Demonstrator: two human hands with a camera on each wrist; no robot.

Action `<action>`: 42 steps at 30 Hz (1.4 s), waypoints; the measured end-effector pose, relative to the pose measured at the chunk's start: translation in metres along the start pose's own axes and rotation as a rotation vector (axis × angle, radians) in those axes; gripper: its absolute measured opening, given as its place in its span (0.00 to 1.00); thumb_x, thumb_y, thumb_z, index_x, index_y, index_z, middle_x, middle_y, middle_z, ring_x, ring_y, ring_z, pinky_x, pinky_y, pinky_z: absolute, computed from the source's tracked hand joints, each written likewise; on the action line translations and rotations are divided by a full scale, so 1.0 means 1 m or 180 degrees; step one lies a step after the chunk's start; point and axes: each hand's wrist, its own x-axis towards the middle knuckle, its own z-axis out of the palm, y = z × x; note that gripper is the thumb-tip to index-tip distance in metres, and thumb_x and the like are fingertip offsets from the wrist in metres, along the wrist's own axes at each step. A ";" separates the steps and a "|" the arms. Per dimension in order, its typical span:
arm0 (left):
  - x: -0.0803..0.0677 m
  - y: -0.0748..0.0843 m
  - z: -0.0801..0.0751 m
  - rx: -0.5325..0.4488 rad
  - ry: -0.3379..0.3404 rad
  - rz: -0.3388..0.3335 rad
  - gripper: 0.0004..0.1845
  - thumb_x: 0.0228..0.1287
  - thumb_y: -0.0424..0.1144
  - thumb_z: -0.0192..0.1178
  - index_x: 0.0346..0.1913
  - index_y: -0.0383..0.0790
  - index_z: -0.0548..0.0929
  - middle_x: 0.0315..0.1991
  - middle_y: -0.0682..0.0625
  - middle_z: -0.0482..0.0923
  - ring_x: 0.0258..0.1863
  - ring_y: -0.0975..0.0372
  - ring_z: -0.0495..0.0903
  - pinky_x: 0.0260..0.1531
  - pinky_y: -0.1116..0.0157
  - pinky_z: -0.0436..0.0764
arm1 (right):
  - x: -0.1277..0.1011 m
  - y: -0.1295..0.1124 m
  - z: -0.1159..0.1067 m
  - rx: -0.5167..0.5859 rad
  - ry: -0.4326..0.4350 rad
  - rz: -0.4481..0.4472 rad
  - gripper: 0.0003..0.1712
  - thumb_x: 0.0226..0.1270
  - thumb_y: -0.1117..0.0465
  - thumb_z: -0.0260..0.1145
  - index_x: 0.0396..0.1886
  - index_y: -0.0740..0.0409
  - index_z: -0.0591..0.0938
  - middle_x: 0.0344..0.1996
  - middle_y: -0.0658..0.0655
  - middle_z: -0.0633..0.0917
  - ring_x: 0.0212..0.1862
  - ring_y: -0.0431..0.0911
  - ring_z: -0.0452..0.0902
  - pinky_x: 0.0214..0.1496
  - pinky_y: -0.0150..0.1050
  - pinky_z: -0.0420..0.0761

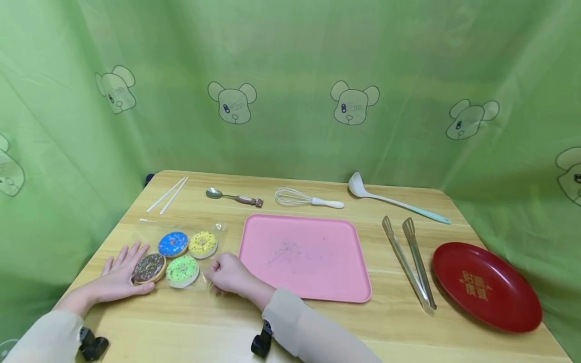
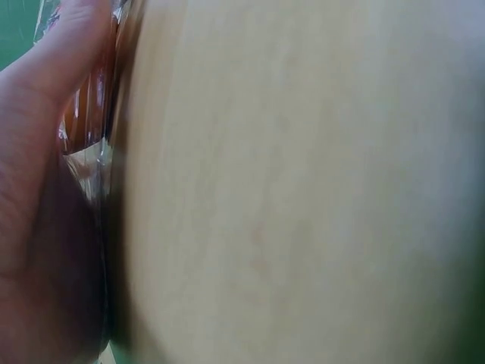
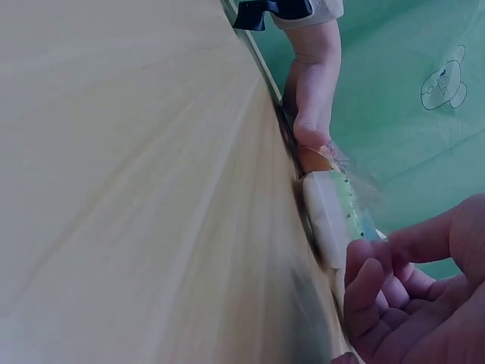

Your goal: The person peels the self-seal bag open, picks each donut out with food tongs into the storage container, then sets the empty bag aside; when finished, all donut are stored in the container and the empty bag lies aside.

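Four toy doughnuts lie together in a clear plastic bag [image 1: 150, 229] at the left of the table: a blue one [image 1: 173, 244], a yellow one [image 1: 203, 244], a green one [image 1: 182, 271] and a chocolate-brown one [image 1: 149, 267]. My left hand [image 1: 119, 276] rests with spread, straight fingers on the bag's left side, thumb and palm against the brown doughnut. On the other side, my right hand [image 1: 228, 274] pinches the bag's right edge between thumb and curled fingers. The right wrist view shows those fingertips [image 3: 364, 277] close beside the green doughnut [image 3: 350, 203].
Right of my right hand lies a pink tray [image 1: 313, 257]. Chopsticks [image 1: 168, 195], a spoon [image 1: 234, 197], a whisk [image 1: 308, 198] and a ladle [image 1: 399, 202] line the back. Metal tongs [image 1: 410, 264] and a red oval plate [image 1: 487, 287] are at the right.
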 end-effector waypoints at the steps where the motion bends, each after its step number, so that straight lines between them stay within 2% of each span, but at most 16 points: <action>1: 0.000 0.000 0.000 0.0001 -0.0004 -0.0008 0.56 0.52 0.57 0.63 0.71 0.33 0.41 0.69 0.26 0.33 0.65 0.31 0.31 0.55 0.32 0.28 | -0.001 0.001 -0.001 0.0057 -0.0019 0.0023 0.15 0.62 0.66 0.62 0.16 0.58 0.73 0.13 0.58 0.79 0.13 0.44 0.71 0.13 0.32 0.73; 11: 0.001 -0.003 0.001 -0.0015 -0.0025 -0.0039 0.56 0.52 0.57 0.63 0.71 0.32 0.40 0.69 0.27 0.32 0.65 0.31 0.30 0.55 0.32 0.27 | -0.012 0.010 -0.014 0.0412 0.0093 0.0062 0.10 0.63 0.66 0.61 0.22 0.61 0.75 0.14 0.57 0.78 0.13 0.42 0.71 0.14 0.34 0.76; 15: 0.001 -0.002 0.001 0.0001 -0.0038 -0.0042 0.56 0.53 0.57 0.62 0.71 0.33 0.40 0.69 0.27 0.32 0.65 0.32 0.30 0.55 0.33 0.26 | -0.015 0.017 -0.018 0.0563 0.0049 0.0087 0.09 0.64 0.66 0.61 0.24 0.62 0.74 0.16 0.59 0.79 0.13 0.42 0.72 0.15 0.36 0.78; 19: 0.001 -0.002 0.000 0.0029 -0.0048 -0.0054 0.56 0.53 0.58 0.62 0.71 0.33 0.40 0.69 0.27 0.32 0.65 0.32 0.30 0.55 0.33 0.27 | -0.015 0.020 -0.020 0.0806 -0.0012 0.0136 0.07 0.66 0.67 0.59 0.28 0.65 0.75 0.19 0.59 0.80 0.14 0.41 0.72 0.16 0.35 0.79; 23: 0.001 -0.002 0.000 0.0012 -0.0038 -0.0058 0.56 0.53 0.58 0.62 0.71 0.33 0.40 0.69 0.27 0.32 0.65 0.32 0.30 0.55 0.33 0.27 | -0.009 0.017 -0.023 0.0959 0.0047 0.0227 0.08 0.68 0.66 0.56 0.32 0.68 0.76 0.20 0.59 0.79 0.15 0.42 0.72 0.15 0.33 0.77; 26: 0.001 -0.002 0.001 -0.0009 -0.0008 -0.0050 0.55 0.53 0.58 0.62 0.71 0.33 0.41 0.69 0.27 0.33 0.65 0.32 0.30 0.55 0.33 0.27 | -0.001 0.013 -0.023 0.0840 0.0065 0.0233 0.10 0.68 0.61 0.58 0.32 0.65 0.77 0.20 0.58 0.79 0.16 0.43 0.72 0.16 0.34 0.77; 30: 0.001 -0.002 0.002 0.0010 -0.0005 -0.0039 0.55 0.53 0.58 0.62 0.71 0.32 0.41 0.69 0.27 0.33 0.65 0.32 0.30 0.55 0.32 0.28 | 0.010 0.006 -0.018 0.0606 0.0090 0.0173 0.11 0.63 0.57 0.64 0.28 0.60 0.76 0.19 0.57 0.79 0.17 0.43 0.72 0.19 0.36 0.79; 34: 0.003 -0.003 0.003 0.0016 -0.0049 -0.0061 0.56 0.52 0.59 0.62 0.71 0.33 0.40 0.69 0.28 0.32 0.65 0.33 0.29 0.55 0.33 0.27 | 0.019 -0.003 -0.011 0.0325 0.0203 0.0236 0.12 0.58 0.56 0.69 0.25 0.56 0.76 0.17 0.57 0.79 0.16 0.43 0.70 0.18 0.34 0.75; 38: 0.003 -0.003 0.002 -0.0001 -0.0043 -0.0075 0.57 0.52 0.59 0.62 0.71 0.33 0.41 0.69 0.28 0.32 0.65 0.33 0.29 0.56 0.33 0.27 | 0.029 -0.006 -0.007 -0.0015 0.0236 0.0363 0.14 0.57 0.52 0.70 0.22 0.55 0.76 0.12 0.54 0.77 0.15 0.43 0.69 0.16 0.32 0.70; 42: 0.002 -0.003 0.001 0.0019 -0.0034 -0.0082 0.56 0.52 0.59 0.62 0.71 0.33 0.41 0.69 0.28 0.32 0.65 0.32 0.30 0.56 0.33 0.27 | 0.037 -0.002 -0.006 -0.0156 0.0202 0.0352 0.13 0.58 0.55 0.69 0.20 0.56 0.78 0.10 0.53 0.76 0.13 0.42 0.68 0.14 0.31 0.68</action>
